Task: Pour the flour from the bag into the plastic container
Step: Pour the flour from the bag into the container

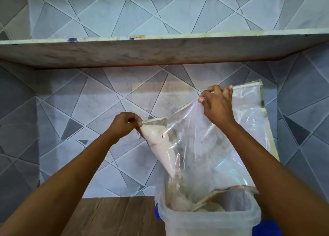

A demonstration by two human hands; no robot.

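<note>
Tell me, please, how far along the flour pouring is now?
Done: the bag is upended, its mouth inside the plastic container. In hand: left hand and right hand pinch its raised corners. Left: flour clinging in the left corner must slide down.

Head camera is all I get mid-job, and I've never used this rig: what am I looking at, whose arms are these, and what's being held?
There is no machine here. A person wears one wide-angle camera on the head, looking forward and down, so the two bare arms are their own. The left hand pinches one raised corner of a clear bag, and the right hand pinches its upper edge. The bag hangs mouth-down into a translucent plastic container standing on a wooden counter. White flour sits inside the bag near the left hand and at the mouth. Behind are a tiled wall and a shelf.
</note>
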